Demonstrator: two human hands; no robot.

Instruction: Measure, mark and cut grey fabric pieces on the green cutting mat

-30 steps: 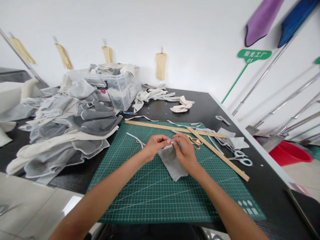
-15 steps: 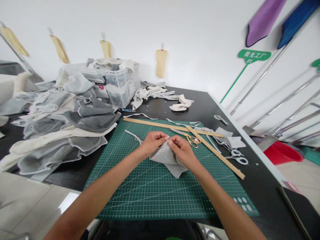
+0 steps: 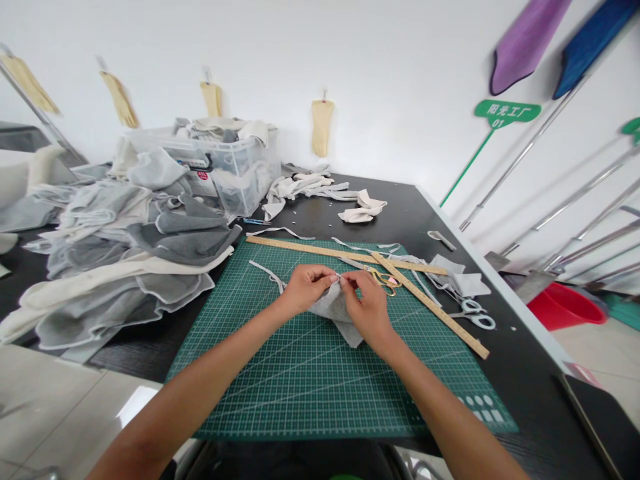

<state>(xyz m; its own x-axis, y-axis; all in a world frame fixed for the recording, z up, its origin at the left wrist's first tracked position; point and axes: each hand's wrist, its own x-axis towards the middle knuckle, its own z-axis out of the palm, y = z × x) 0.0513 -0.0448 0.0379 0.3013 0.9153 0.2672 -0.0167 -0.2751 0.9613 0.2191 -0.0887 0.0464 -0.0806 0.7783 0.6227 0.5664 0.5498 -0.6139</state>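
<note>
My left hand (image 3: 306, 287) and my right hand (image 3: 367, 305) meet over the green cutting mat (image 3: 280, 393). Both pinch the top edge of a small grey cloth piece (image 3: 334, 311), fingers closed on it, close together. The cloth droops below the hands and its lower corner rests on the mat. Gold-handled scissors (image 3: 385, 280) lie just right of my right hand, beside two crossed wooden rulers (image 3: 430, 305).
A big heap of grey and cream cloth (image 3: 120, 260) fills the table's left side, with a clear plastic bin (image 3: 235, 173) behind it. White-handled scissors (image 3: 477, 319) and cloth scraps (image 3: 460, 283) lie at the right. A red tub (image 3: 565, 307) stands on the floor beyond the table edge.
The hands have drawn closer together along the cloth's top edge, and the cloth has bunched up, showing less of itself below them. The view shifted slightly.
</note>
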